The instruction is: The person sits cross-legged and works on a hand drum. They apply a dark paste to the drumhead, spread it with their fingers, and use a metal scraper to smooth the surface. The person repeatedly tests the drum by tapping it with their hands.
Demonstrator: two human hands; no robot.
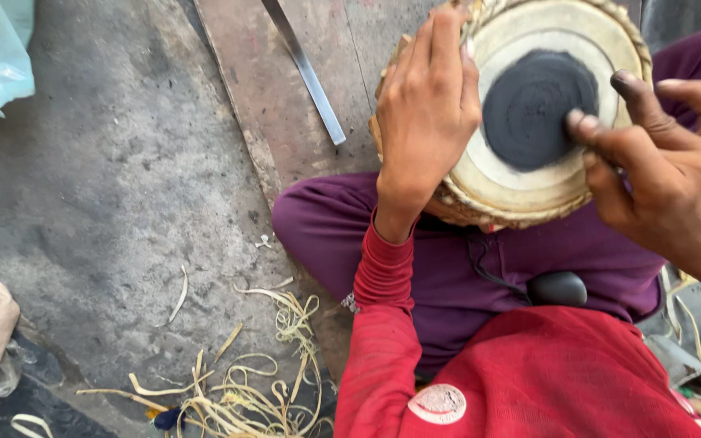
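The drum [521, 113] sits tilted on the person's lap, on the purple trousers [464, 268], its pale skin facing up with a round black patch [539, 109] in the middle. The left hand [427, 113] is laid flat over the drum's left rim, fingers together, touching the braided edge. The right hand [667, 170] comes in from the right, fingers bunched, blackened fingertips [582, 126] pressing on the patch's right edge; whether they pinch anything, I cannot tell. On the floor [107, 178] near the drum lies a flat metal strip [306, 73], and pale shavings [245, 389] are scattered near the lower edge.
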